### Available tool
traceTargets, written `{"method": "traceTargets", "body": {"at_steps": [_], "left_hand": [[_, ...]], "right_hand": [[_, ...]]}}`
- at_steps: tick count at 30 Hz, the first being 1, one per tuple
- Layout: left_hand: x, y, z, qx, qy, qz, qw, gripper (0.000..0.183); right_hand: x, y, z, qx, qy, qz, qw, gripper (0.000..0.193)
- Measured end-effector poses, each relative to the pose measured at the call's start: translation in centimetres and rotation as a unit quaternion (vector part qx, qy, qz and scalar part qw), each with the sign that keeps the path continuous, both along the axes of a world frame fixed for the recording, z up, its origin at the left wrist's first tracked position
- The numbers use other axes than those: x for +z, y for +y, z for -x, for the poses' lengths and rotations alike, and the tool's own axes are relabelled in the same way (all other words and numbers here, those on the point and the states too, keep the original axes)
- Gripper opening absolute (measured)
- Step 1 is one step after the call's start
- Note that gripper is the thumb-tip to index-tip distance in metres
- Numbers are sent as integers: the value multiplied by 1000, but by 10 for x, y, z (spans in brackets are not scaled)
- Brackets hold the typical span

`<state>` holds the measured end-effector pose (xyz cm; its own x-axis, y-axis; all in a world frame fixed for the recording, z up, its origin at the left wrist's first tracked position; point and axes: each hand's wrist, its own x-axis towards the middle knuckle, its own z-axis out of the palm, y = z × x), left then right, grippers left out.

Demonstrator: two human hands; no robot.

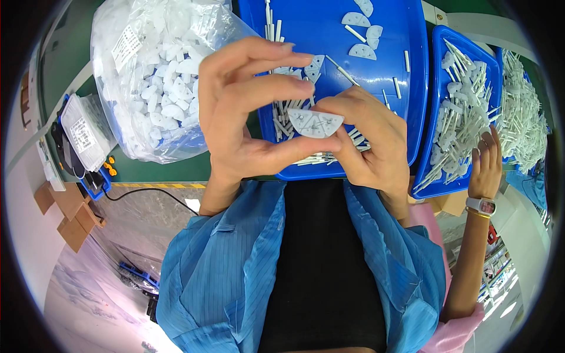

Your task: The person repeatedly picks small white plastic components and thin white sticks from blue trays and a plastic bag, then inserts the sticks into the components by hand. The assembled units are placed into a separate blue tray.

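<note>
A small white half-round plastic piece with holes and raised marks on its face is held up above a blue tray. My right hand pinches its right end between thumb and index finger. Along its lower edge lies the thumb of my left hand. The other fingers of that hand are spread, curving over the piece with a visible gap above it. Beneath my hands, white sticks are heaped at the tray's near side. Similar half-round pieces lie at its far end.
At the left stands a large clear bag full of white plastic pieces. A second blue tray at the right holds sticks and pieces; another person's hand reaches to it. More sticks pile up beyond. Orange parts sit far left.
</note>
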<state>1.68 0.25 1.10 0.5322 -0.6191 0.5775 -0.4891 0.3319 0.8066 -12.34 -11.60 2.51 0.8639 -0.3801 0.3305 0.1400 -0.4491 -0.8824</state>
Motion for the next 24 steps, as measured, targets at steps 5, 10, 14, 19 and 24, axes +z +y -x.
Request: {"method": "traceTargets", "body": {"at_steps": [5,10,14,19,24], "left_hand": [[5,6,-10,-8,-168,-50,985,47],[-3,8,-3,61,-188,17,980,39],[4,6,-8,50,-215,-14,975,41],[4,4,-6,37,-159,-33,986,41],[5,4,-5,-1,-139,-32,990,40]], "right_hand": [[-3,-2,-3,-10,-24,10,1000,24],[-3,1,-4,-17,-19,18,1000,23],[1,0,-4,-26,-3,34,999,23],[1,0,-3,-27,3,31,999,23],[0,-1,-2,-26,9,20,999,22]]}}
